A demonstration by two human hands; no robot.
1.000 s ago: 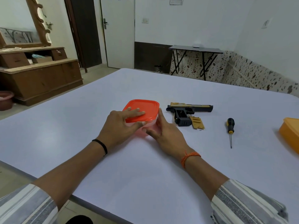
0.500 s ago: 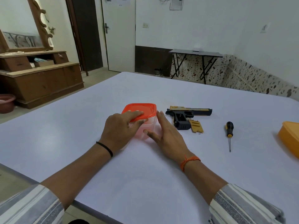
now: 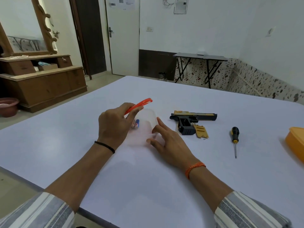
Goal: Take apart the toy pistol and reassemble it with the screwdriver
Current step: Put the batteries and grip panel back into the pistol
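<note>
Holding: left hand (image 3: 115, 124) grips the red lid (image 3: 139, 104), tilted, its far edge raised above the clear box (image 3: 148, 122).
Left fingers: curled, pinching the near edge of the lid.
Right hand (image 3: 169, 142): rests against the right side of the box; fingers straight and slightly spread, a fingertip touching the rim at the far corner.
Box: transparent, open, standing on the bench (image 3: 148, 178) between the two hands.
Batteries (image 3: 135, 124): small cylinders, one blue and one with red print, lying in the left part of the box, partly hidden by the left hand; the count I cannot tell.
Pistol (image 3: 192, 118): black with a gold top, lying on its side on the bench, right of the box and apart from it, barrel pointing right.
Grip: its side is uncovered, showing a dark cavity.
Cover (image 3: 200, 131): tan ribbed plate lying flat on the bench, just beside the pistol grip on the right.
Screw (image 3: 204, 139): tiny dark speck at the near corner of the cover.
Screwdriver (image 3: 234, 137): black and yellow handle, tip toward the near edge, lying on the bench well right of the pistol, untouched.
Yellow tub (image 3: 296, 142): at the right edge of the bench, cut by the frame.
Wrists: black band on the left, orange thread on the right.
Sleeves: grey and white stripes.
</note>
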